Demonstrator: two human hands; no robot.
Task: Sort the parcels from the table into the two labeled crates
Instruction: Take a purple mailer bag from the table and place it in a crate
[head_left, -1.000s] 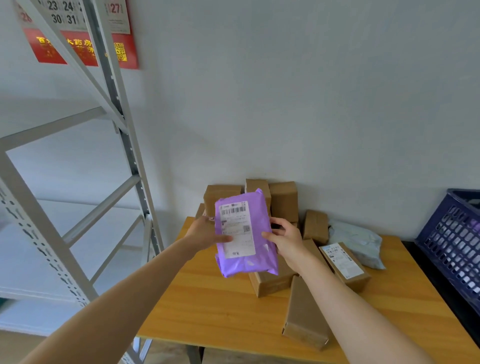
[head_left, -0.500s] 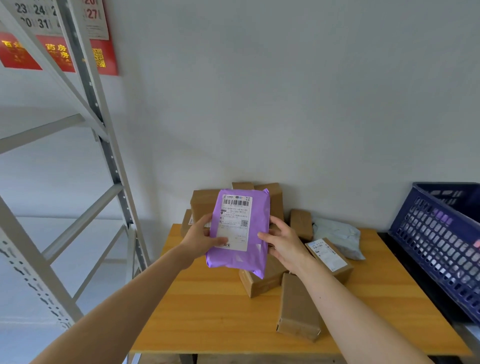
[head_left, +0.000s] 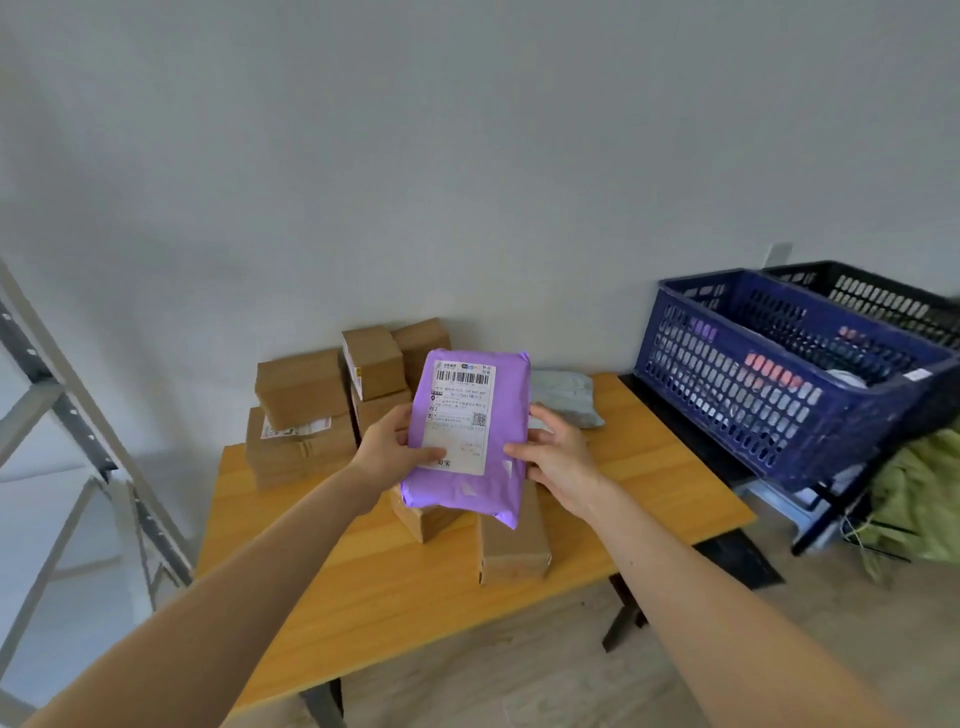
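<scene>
We grip the purple parcel (head_left: 467, 436) with left hand (head_left: 387, 447) and right hand (head_left: 558, 457); our view has swung right onto the blue crate (head_left: 753, 374), so placing seems next.

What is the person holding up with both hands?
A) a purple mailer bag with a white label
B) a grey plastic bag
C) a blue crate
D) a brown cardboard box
A: the left hand and right hand grip the purple mailer bag by its sides, label facing the camera.
</scene>
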